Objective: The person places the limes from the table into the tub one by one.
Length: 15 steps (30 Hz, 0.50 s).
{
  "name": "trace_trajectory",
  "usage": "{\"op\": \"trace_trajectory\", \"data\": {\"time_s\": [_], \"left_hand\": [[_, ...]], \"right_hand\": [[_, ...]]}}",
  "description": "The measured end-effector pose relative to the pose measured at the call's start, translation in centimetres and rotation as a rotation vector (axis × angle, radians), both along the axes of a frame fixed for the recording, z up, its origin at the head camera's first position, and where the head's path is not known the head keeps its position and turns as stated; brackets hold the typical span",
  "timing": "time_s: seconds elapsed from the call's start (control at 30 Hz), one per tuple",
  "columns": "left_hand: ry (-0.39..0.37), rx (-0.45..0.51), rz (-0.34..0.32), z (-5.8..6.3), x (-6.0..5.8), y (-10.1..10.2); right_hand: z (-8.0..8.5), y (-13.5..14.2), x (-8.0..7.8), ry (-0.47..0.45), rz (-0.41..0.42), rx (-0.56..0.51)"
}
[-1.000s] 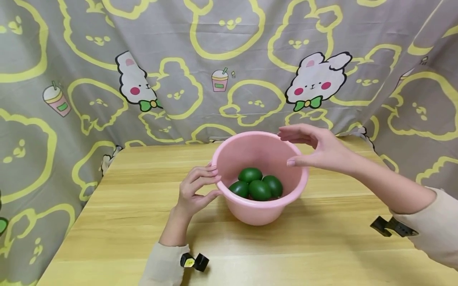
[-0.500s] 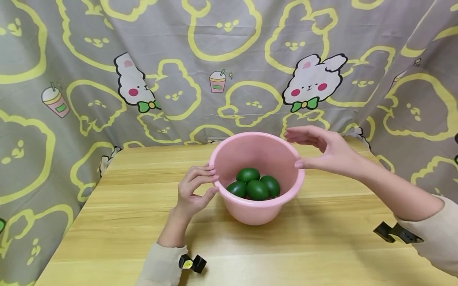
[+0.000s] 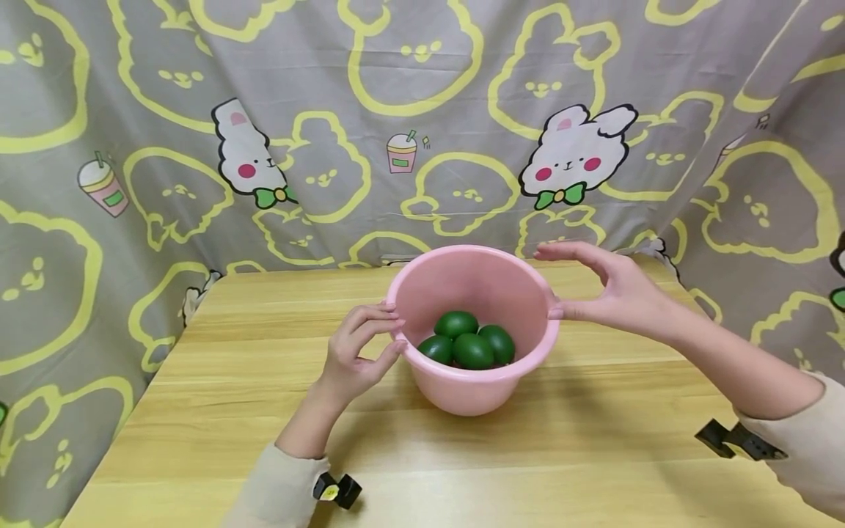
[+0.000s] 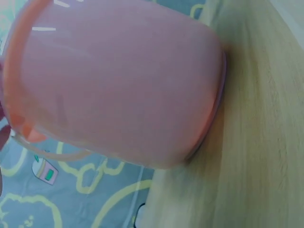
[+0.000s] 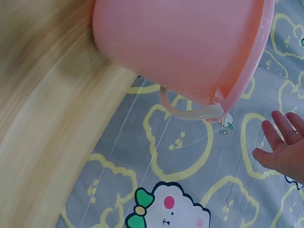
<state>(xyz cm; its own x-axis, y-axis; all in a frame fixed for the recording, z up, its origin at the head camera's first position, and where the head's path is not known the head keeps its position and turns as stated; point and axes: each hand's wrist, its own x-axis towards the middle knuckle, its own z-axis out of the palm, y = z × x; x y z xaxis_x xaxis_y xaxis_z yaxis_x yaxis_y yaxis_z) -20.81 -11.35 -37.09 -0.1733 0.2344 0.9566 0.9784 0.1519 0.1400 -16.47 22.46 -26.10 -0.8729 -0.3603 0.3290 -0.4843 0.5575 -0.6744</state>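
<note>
A pink bucket (image 3: 462,396) stands upright on the wooden table, with several smooth, dark green, egg-shaped things (image 3: 473,352) in its bottom. At its left rim, my left hand (image 3: 359,348) holds the edge with bent fingers, the thumb lying just below them. My right hand (image 3: 623,293) hovers by the right rim, thumb and fingers spread apart, and holds nothing. A gap between this hand and the bucket shows in the right wrist view. A pale bail handle (image 5: 194,113) hangs on the bucket's far side, hidden from the head view.
The wooden table (image 3: 218,411) reaches back to a grey curtain (image 3: 317,73) printed with yellow outlines and white rabbits. This curtain also closes off both sides. Small black devices (image 3: 337,490) sit at both sleeve cuffs.
My right hand has drawn back rightward from over the bucket's opening to outside its right rim. My left hand stays at the left rim, its forearm shifting slightly left. The green things lie as before.
</note>
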Motion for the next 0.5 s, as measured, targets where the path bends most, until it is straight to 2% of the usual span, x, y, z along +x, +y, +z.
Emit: {"op": "trace_trajectory", "data": {"time_s": [0.2,0.5], "left_hand": [[-0.015,-0.090,0.014,0.7,0.4,-0.4],[0.039,-0.257,0.063,1.4,0.4,-1.4]], "right_hand": [[-0.2,0.2,-0.1,0.006,-0.022,0.010],[-0.3,0.5,-0.2,-0.046,-0.086,0.045]]}}
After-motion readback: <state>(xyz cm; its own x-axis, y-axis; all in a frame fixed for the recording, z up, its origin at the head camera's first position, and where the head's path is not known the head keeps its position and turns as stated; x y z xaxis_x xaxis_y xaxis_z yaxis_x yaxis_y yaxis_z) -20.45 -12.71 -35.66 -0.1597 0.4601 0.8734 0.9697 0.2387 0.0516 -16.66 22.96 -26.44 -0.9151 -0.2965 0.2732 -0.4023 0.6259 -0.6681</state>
